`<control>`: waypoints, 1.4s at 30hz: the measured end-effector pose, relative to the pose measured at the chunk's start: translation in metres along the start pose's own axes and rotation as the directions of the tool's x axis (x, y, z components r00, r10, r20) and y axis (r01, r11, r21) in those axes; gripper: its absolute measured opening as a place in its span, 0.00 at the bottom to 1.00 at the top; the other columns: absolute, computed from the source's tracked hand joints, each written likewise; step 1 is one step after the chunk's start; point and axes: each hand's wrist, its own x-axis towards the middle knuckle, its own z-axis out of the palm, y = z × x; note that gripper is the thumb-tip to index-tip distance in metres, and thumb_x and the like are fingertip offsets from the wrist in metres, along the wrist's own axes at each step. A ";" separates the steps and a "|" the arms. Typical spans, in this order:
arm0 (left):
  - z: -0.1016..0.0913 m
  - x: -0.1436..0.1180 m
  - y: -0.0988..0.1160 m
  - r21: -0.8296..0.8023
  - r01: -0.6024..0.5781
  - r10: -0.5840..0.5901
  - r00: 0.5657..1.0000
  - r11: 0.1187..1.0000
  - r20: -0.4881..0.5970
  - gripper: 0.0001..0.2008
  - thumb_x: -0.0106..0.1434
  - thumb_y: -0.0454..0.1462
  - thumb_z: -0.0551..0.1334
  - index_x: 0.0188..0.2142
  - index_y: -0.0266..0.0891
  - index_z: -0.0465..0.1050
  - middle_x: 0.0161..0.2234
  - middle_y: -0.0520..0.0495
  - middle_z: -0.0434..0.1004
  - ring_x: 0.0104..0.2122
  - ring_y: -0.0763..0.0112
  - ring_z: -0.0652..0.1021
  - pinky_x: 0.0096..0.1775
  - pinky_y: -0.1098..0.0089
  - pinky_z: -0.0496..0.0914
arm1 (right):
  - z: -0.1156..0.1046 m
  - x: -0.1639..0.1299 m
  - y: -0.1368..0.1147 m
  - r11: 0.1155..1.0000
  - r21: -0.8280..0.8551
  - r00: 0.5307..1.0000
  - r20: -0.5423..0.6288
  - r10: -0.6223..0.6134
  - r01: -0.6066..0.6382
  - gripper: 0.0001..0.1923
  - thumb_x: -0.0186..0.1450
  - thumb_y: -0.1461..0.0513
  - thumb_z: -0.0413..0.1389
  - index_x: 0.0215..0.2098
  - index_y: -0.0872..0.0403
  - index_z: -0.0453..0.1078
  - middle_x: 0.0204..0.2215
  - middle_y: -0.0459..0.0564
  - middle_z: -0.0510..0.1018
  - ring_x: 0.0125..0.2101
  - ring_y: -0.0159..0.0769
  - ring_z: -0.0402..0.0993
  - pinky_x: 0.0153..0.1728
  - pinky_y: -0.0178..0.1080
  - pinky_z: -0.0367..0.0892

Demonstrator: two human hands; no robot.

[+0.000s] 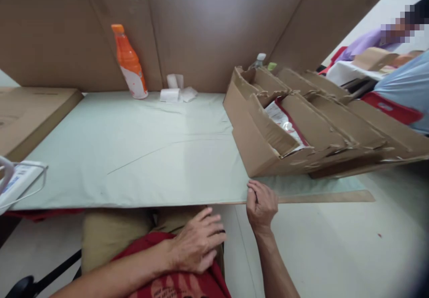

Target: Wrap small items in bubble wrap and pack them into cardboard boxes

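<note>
My left hand (201, 241) hangs over my lap in front of the red shirt, palm down, its fingers loosely spread and nothing in them. A dark ring shows on one finger. At the table's front edge, my right hand (262, 204) is closed with the fingers curled in. It lies just below the near corner of a cardboard box (261, 148). Whatever that fist may hold is hidden. Inside the box's front compartment stands a white and red printed packet (284, 121). A pale green cloth (150, 155) covers the table between the hands and the back panel.
An orange bottle (130, 63) leans by the cardboard back panel (214, 25), beside crumpled white paper (172, 93). More open boxes (338, 110) line the right. A flat carton (33, 110) and a white wire-framed object (23, 182) sit left. People are at the far right.
</note>
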 end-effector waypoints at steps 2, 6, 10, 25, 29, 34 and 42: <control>0.002 -0.010 0.004 -0.147 0.054 -0.035 0.991 0.988 0.130 0.19 0.62 0.36 0.59 0.53 0.40 0.73 0.43 0.44 0.82 0.46 0.60 0.80 0.49 0.64 0.71 | 0.002 0.000 -0.001 1.000 0.001 1.000 -0.013 -0.002 0.002 0.09 0.68 0.66 0.51 0.37 0.54 0.74 0.37 0.53 0.83 0.40 0.43 0.77 0.46 0.45 0.67; 0.004 -0.017 0.006 -0.165 0.235 -0.191 0.950 0.958 0.247 0.16 0.61 0.36 0.59 0.49 0.39 0.75 0.41 0.42 0.81 0.41 0.58 0.81 0.41 0.65 0.73 | 0.006 -0.001 0.000 1.000 0.008 1.000 -0.015 0.017 -0.017 0.10 0.68 0.65 0.51 0.37 0.54 0.75 0.36 0.53 0.83 0.41 0.43 0.77 0.46 0.45 0.68; 0.005 -0.015 0.006 -0.135 0.264 -0.214 0.930 0.955 0.299 0.18 0.61 0.37 0.60 0.51 0.39 0.74 0.45 0.41 0.81 0.45 0.56 0.80 0.46 0.63 0.73 | 0.009 -0.003 -0.001 0.999 0.028 0.999 -0.018 0.047 -0.046 0.10 0.68 0.64 0.51 0.36 0.54 0.75 0.37 0.53 0.83 0.41 0.44 0.78 0.47 0.46 0.68; 0.003 -0.023 0.013 -0.099 0.229 -0.188 0.929 0.968 0.318 0.16 0.61 0.37 0.60 0.48 0.36 0.76 0.46 0.38 0.81 0.47 0.54 0.79 0.48 0.61 0.72 | 0.014 -0.004 -0.002 0.995 0.031 0.996 -0.016 0.093 -0.092 0.14 0.68 0.62 0.48 0.32 0.54 0.75 0.35 0.54 0.83 0.40 0.44 0.78 0.46 0.47 0.68; 0.006 -0.023 0.014 -0.110 0.224 -0.181 0.934 0.968 0.309 0.14 0.60 0.36 0.61 0.46 0.37 0.77 0.44 0.38 0.81 0.46 0.53 0.79 0.48 0.61 0.72 | 0.014 -0.003 -0.002 0.995 0.026 0.996 -0.017 0.092 -0.091 0.14 0.68 0.61 0.48 0.32 0.53 0.75 0.35 0.54 0.83 0.40 0.43 0.78 0.47 0.47 0.67; 0.004 -0.023 0.010 -0.140 0.206 -0.160 0.945 0.968 0.284 0.17 0.60 0.36 0.60 0.49 0.37 0.75 0.46 0.39 0.81 0.47 0.55 0.79 0.49 0.63 0.72 | 0.012 -0.003 -0.003 0.996 0.018 0.996 -0.033 0.086 -0.086 0.14 0.68 0.61 0.48 0.32 0.54 0.75 0.34 0.53 0.83 0.39 0.43 0.78 0.46 0.46 0.67; 0.005 -0.016 0.006 -0.254 0.246 -0.169 0.942 0.935 0.289 0.21 0.59 0.36 0.60 0.54 0.39 0.73 0.50 0.42 0.80 0.50 0.57 0.78 0.52 0.63 0.71 | 0.005 -0.002 -0.005 0.996 0.000 0.996 -0.019 0.086 -0.086 0.13 0.69 0.62 0.49 0.35 0.54 0.76 0.37 0.54 0.83 0.40 0.45 0.78 0.46 0.47 0.68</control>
